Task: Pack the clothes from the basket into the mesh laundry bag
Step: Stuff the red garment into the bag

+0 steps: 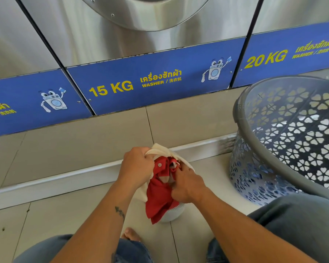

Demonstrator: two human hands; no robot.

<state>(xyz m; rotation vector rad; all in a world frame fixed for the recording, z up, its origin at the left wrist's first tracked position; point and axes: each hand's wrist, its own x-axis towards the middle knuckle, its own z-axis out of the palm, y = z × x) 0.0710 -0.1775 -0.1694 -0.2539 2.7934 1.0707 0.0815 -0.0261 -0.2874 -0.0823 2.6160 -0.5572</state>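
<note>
A white mesh laundry bag [174, 212] stands on the tiled floor between my knees, its cream rim pulled up. My left hand [136, 166] grips that rim on the left side and holds the mouth apart. A red shirt [159, 194] with a white button lies half in the bag and half draped over its front. My right hand [186, 184] is closed on the red shirt at the bag's mouth. The grey perforated basket [241, 120] stands tilted at the right; blue fabric shows faintly through its lower wall.
A row of steel washers with blue bands marked 15 KG [110, 89] and 20 KG [265, 58] stands close ahead on a tiled step [84, 145]. My knees in jeans and a bare foot [131, 234] are at the bottom.
</note>
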